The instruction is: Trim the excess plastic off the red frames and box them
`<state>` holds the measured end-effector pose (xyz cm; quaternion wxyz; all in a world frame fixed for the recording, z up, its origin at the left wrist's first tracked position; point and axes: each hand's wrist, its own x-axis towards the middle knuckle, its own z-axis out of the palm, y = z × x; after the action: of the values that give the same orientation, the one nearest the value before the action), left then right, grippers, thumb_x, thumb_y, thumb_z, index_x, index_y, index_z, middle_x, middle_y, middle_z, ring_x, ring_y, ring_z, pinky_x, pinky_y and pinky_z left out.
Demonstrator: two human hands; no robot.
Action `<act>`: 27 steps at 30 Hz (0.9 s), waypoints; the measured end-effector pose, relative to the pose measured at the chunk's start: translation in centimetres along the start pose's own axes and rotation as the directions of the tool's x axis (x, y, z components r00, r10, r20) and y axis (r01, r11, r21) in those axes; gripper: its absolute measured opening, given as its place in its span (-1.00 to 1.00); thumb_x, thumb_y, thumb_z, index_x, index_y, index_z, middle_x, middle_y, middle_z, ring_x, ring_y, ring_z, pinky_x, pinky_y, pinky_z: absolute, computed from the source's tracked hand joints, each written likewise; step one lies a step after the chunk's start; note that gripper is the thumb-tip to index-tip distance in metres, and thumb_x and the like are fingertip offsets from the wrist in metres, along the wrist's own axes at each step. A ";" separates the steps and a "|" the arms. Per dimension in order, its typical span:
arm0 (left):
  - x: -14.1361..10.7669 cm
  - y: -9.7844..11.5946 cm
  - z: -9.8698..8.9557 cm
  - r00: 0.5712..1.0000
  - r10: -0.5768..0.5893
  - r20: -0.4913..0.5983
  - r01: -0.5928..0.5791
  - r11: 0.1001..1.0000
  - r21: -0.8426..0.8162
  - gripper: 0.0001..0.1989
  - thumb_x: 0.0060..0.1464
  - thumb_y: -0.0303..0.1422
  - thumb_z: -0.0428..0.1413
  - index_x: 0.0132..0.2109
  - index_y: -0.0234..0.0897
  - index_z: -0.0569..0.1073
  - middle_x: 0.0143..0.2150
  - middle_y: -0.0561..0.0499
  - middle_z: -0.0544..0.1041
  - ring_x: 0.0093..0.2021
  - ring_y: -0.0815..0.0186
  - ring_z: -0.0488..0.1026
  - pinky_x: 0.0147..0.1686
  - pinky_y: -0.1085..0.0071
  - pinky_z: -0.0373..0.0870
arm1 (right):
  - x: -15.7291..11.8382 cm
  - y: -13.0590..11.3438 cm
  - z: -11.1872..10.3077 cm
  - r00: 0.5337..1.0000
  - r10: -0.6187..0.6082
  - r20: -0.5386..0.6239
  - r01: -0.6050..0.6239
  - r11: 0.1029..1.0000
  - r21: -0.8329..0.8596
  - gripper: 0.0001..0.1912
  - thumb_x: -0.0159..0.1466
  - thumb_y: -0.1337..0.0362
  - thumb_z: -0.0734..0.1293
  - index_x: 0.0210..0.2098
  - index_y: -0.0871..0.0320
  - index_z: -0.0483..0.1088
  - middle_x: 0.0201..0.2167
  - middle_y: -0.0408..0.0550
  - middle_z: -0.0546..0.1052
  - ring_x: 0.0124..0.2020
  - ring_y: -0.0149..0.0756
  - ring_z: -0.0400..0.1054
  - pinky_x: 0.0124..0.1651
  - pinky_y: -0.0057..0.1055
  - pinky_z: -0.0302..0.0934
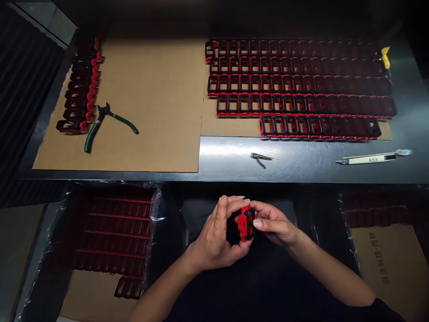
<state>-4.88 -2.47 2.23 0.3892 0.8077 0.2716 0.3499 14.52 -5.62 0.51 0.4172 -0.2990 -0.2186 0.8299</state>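
A small red and black plastic frame (pixel 247 223) is held up in front of my body, below the table's front edge. My left hand (pixel 219 237) grips it from the left, thumb beneath and fingers at the top, with one finger raised. From the right, my right hand (pixel 273 223) pinches the same part, its thumb on the black side. The fingers partly hide the frame's far side and top. Straight ahead on the metal table lies a small pair of metal nippers (pixel 259 158).
Rows of similar frames (pixel 254 84) stand at the back right; another line (pixel 78 96) stands at left. Green-handled cutters (pixel 95 129) lie on cardboard (pixel 154 103). A knife marked A55 (pixel 372 159) and a yellow tool (pixel 386 58) are at right. Plastic-lined boxes flank me, the left one holding frames (pixel 114 241).
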 end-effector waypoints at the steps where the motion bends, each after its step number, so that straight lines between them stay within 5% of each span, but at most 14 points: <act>1: -0.1 0.0 0.1 1.000 -0.007 -0.001 0.007 1.000 0.005 0.13 0.11 -0.47 0.22 0.45 -0.39 -0.50 0.16 -0.39 0.44 0.28 0.01 0.34 0.17 -0.09 0.40 | 0.0 0.0 -0.1 1.000 0.002 0.000 -0.002 1.000 0.004 -0.55 0.22 0.13 0.49 0.05 0.16 0.48 -0.24 -0.03 0.59 -0.31 -0.33 0.50 -0.26 -0.44 0.40; 9: -0.3 -0.3 0.2 0.992 -0.128 0.003 0.128 0.991 -0.049 0.16 0.13 -0.19 0.27 0.47 -0.29 -0.47 0.15 -0.35 0.42 0.22 -0.05 0.40 0.15 -0.15 0.41 | 0.1 0.0 -0.1 0.999 0.053 -0.012 -0.052 0.996 0.071 -0.58 0.20 0.13 0.52 -0.03 0.22 0.52 -0.31 -0.07 0.57 -0.35 -0.42 0.46 -0.27 -0.51 0.37; 16: -0.4 -0.2 0.3 0.984 -0.176 0.006 0.176 0.984 -0.036 0.10 0.08 -0.34 0.25 0.48 -0.26 -0.36 0.18 -0.31 0.41 0.25 -0.04 0.37 0.19 -0.13 0.38 | 0.3 0.2 -0.1 0.993 0.052 -0.105 -0.049 0.998 0.026 -0.57 0.15 0.14 0.55 -0.06 0.18 0.48 -0.30 -0.08 0.59 -0.39 -0.39 0.51 -0.34 -0.48 0.41; 21: -0.5 -0.2 0.2 0.947 -0.320 0.018 0.319 0.938 -0.132 -0.07 0.05 -0.44 0.24 0.46 -0.11 -0.06 0.28 -0.22 0.37 0.24 0.03 0.40 0.20 -0.01 0.42 | 0.0 0.3 0.5 0.962 -0.200 -0.186 0.144 0.951 -0.274 -0.64 0.21 0.23 0.51 -0.04 0.12 0.43 -0.27 -0.09 0.61 -0.33 -0.36 0.56 -0.24 -0.41 0.49; 23: -0.6 -0.2 0.2 0.880 -0.474 0.033 0.464 0.840 -0.282 -0.23 0.07 -0.40 0.25 0.37 -0.14 0.16 0.22 -0.20 0.42 0.15 0.07 0.47 0.08 0.10 0.52 | -0.1 0.2 0.8 0.895 -0.408 -0.180 0.257 0.802 -0.540 -0.68 0.23 0.32 0.47 -0.04 0.08 0.42 -0.22 -0.06 0.62 -0.25 -0.32 0.58 -0.17 -0.38 0.50; 27: -0.4 -0.1 0.4 0.738 -0.653 0.172 0.603 0.524 -0.601 -0.35 0.00 -0.25 0.35 0.21 -0.23 0.34 0.12 -0.21 0.50 0.08 0.07 0.51 -0.04 0.21 0.57 | 0.3 0.0 0.8 0.644 -0.741 0.190 0.447 0.163 -0.880 -0.65 0.22 0.46 0.43 -0.03 0.07 0.43 -0.19 0.00 0.64 -0.18 -0.22 0.59 -0.13 -0.31 0.52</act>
<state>-4.85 -2.87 1.80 0.7212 0.4654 0.4269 0.2846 13.77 -5.46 0.99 0.5202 -0.4700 -0.6464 0.3011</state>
